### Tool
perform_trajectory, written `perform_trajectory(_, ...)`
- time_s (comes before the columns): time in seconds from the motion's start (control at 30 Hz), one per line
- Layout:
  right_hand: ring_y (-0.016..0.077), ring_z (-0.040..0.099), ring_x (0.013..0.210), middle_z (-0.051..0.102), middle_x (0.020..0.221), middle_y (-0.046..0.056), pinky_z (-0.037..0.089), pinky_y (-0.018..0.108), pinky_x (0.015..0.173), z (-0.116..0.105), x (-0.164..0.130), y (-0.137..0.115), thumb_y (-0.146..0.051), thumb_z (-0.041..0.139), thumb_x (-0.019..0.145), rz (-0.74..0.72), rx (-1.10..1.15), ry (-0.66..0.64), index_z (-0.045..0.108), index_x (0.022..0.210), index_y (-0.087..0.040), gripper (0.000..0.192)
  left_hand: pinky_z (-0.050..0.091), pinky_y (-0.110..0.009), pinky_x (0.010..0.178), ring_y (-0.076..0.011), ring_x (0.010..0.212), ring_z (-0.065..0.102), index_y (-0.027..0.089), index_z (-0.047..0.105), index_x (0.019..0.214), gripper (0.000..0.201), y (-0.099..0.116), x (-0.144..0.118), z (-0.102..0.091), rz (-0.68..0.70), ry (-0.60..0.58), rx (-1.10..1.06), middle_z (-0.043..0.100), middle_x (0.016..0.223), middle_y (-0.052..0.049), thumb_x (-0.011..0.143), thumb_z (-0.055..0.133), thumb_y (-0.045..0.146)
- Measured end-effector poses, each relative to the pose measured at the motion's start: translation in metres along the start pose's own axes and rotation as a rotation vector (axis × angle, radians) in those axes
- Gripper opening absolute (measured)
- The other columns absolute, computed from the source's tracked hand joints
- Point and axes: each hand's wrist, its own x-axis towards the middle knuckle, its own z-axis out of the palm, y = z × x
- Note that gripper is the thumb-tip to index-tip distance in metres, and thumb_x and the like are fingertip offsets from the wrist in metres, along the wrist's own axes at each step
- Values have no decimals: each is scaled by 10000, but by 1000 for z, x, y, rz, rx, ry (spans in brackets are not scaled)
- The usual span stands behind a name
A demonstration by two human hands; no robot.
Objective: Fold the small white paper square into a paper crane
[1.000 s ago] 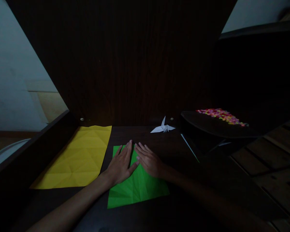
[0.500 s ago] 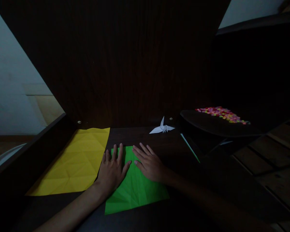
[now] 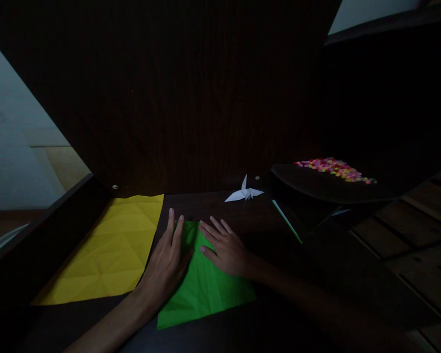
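Note:
A creased green sheet of paper [image 3: 202, 289] lies on the dark tabletop between my hands. My left hand [image 3: 166, 255] rests at its left edge, turned partly on its side, with the fingers stretched forward and the thumb over the paper. Across the sheet's upper right part lies my right hand [image 3: 226, 247], flat with its fingers extended. Just left of my left hand is a larger creased yellow sheet of paper [image 3: 110, 245]. A white folded paper crane [image 3: 244, 192] sits beyond my right hand.
A thin green-and-white strip [image 3: 287, 221] lies to the right. Farther right, a dark curved shelf [image 3: 316, 189] bears a heap of small colourful pieces [image 3: 334, 168]. A dark upright panel [image 3: 191, 98] closes off the back, and a low side board [image 3: 51, 225] borders the left.
My left hand has rolled from lying flat with spread fingers onto its side, fingers closer together. My right hand stays on the green paper. The view has shifted slightly.

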Motion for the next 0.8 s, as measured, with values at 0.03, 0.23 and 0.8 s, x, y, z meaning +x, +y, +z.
perform_trajectory(0.03,312,215,1454,326,1554,39,224,547,1174,0,0,0,-472,342,1006,-2,-1,2,335,1493,-172,572,475,-505,1016,-373,1436,251,172,-12,1551,740,0,-1,0,0,6,-32,-47,1614,-192,977,452,243)
perform_trajectory(0.23,316,216,1452,320,1557,33,218,548,1175,1,0,0,-467,336,1008,-9,2,2,347,1487,-166,566,491,-427,1030,-296,1406,339,198,-54,1551,711,-3,-10,5,49,0,-147,95,1614,-153,979,361,131)
perform_trajectory(0.8,309,151,1469,239,1588,49,191,545,1181,-3,0,1,-234,434,911,-37,-8,-62,240,1522,-128,650,482,-493,1035,-327,1293,500,97,518,1367,458,5,-10,3,222,-260,-42,542,1400,-170,946,477,271)
